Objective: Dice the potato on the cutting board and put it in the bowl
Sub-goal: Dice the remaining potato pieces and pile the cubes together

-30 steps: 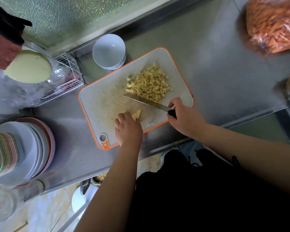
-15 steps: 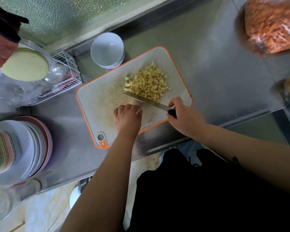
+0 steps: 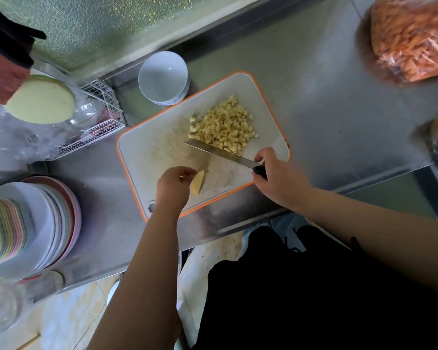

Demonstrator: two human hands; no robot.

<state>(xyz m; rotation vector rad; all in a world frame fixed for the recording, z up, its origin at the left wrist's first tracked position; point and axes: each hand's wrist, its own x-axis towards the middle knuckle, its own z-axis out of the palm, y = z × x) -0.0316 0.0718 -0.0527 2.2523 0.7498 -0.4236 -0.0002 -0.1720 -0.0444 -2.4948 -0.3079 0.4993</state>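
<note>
A white cutting board with an orange rim (image 3: 147, 152) lies on the steel counter. A pile of diced potato (image 3: 225, 126) sits on its far right part. My right hand (image 3: 278, 176) grips the black handle of a knife (image 3: 220, 153), whose blade lies just in front of the pile. My left hand (image 3: 173, 185) pinches an uncut potato wedge (image 3: 198, 183) near the board's front edge. An empty white bowl (image 3: 162, 77) stands beyond the board's far left corner.
Stacked plates and bowls (image 3: 28, 228) fill the left. A white wire rack (image 3: 104, 117) and a clear bag with a pale disc (image 3: 40, 99) sit at the back left. A bag of orange strips (image 3: 412, 36) lies at the far right. The counter edge (image 3: 250, 223) runs just below the board.
My left hand has shifted toward the board's front edge, and the potato wedge now shows beside its fingers. The knife stays by the diced pile.
</note>
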